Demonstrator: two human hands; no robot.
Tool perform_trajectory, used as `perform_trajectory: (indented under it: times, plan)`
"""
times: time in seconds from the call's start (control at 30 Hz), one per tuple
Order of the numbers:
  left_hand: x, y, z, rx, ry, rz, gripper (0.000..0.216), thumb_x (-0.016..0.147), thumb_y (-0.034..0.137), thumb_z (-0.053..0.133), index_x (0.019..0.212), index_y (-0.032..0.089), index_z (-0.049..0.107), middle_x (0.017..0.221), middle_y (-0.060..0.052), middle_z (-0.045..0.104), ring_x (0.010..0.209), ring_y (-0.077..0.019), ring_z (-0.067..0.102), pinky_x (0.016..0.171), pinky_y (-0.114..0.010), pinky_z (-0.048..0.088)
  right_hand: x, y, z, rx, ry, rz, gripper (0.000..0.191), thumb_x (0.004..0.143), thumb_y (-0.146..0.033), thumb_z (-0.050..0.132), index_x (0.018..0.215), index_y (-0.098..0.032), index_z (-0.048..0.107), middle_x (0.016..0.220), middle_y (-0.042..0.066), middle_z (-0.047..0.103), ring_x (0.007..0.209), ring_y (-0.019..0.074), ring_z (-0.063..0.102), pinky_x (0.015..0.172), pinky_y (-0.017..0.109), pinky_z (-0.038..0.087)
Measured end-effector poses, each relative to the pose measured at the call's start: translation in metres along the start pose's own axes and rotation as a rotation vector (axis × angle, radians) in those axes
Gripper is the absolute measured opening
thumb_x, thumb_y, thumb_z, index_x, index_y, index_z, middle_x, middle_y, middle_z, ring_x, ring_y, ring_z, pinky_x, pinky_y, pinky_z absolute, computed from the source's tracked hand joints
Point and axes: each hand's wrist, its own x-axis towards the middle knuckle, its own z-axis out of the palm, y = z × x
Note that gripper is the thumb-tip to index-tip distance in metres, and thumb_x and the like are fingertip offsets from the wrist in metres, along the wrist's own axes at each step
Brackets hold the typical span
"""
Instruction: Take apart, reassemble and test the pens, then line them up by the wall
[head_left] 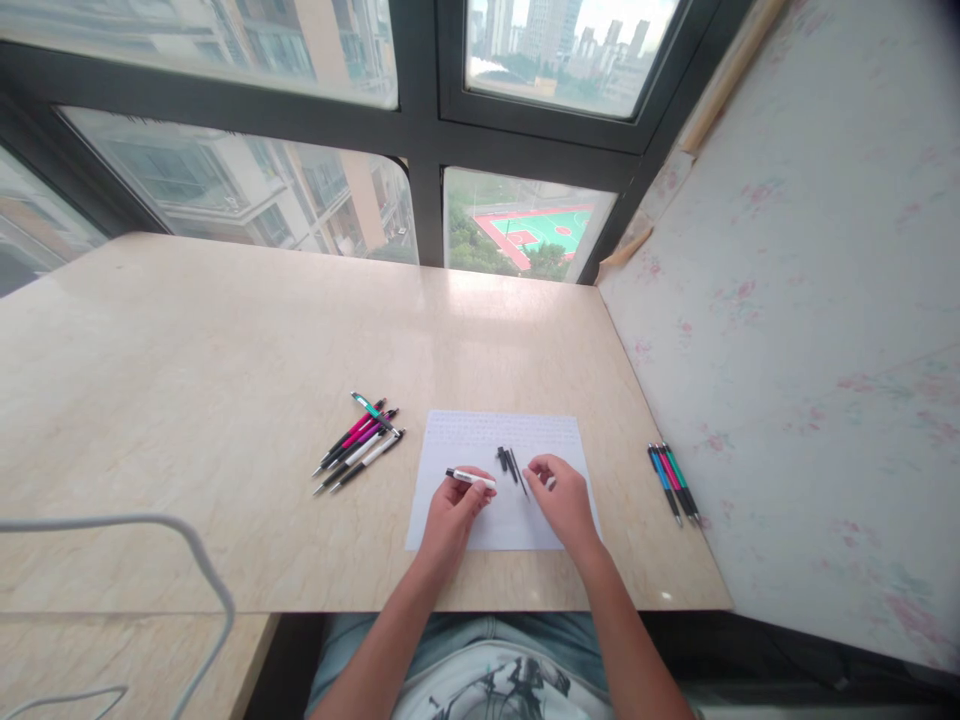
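Note:
My left hand (pixel 455 507) is closed around a white pen barrel (pixel 474 479) with a black end, held tilted above a sheet of paper (pixel 491 530). On the sheet, between my hands, lie several black pen parts (pixel 504 460): short pieces and a thin dark refill (pixel 519 472). My right hand (pixel 559 495) hovers at the right of these parts, fingers bent and slightly apart, its fingertips close beside the refill. Whether they touch the refill is hard to see. Lines of faint writing run across the paper's upper part.
Several assembled pens (pixel 360 450) in mixed colours lie in a pile left of the paper. More pens (pixel 673 484) line up at the right, near the wallpapered wall (pixel 795 400). A grey cable (pixel 202 560) loops over the left front. Windows stand behind the stone-look tabletop (pixel 225 380).

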Motion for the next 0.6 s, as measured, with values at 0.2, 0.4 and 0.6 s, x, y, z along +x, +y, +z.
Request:
perform_trajectory:
  times: [0.2, 0.4, 0.6]
  plan:
    - [0.0, 0.001, 0.0, -0.059, 0.009, -0.025, 0.027, 0.071, 0.03, 0.077, 0.092, 0.016, 0.066, 0.093, -0.006, 0.068, 0.084, -0.0175, 0.064, 0.081, -0.031, 0.049, -0.016, -0.025, 0.01, 0.28, -0.067, 0.101, 0.02, 0.082, -0.038, 0.062, 0.078, -0.019, 0.065, 0.074, 0.003, 0.068, 0.065, 0.0168, 0.061, 0.056, 0.025, 0.046]
    - [0.0, 0.0, -0.002, -0.077, -0.011, -0.021, 0.024, 0.072, 0.028, 0.077, 0.091, 0.017, 0.067, 0.092, -0.005, 0.068, 0.085, -0.0164, 0.063, 0.081, -0.029, 0.048, -0.018, -0.034, 0.02, 0.292, -0.069, 0.064, 0.017, 0.082, -0.035, 0.063, 0.077, -0.019, 0.068, 0.074, 0.003, 0.07, 0.067, 0.0164, 0.062, 0.055, 0.024, 0.045]
    - [0.0, -0.001, -0.002, -0.015, -0.021, 0.0, 0.024, 0.072, 0.031, 0.076, 0.09, 0.016, 0.068, 0.086, -0.005, 0.066, 0.078, -0.0161, 0.06, 0.075, -0.029, 0.047, -0.02, -0.034, 0.017, 0.251, -0.085, 0.02, 0.017, 0.082, -0.033, 0.062, 0.08, -0.02, 0.071, 0.078, 0.003, 0.072, 0.067, 0.0159, 0.063, 0.057, 0.025, 0.047]
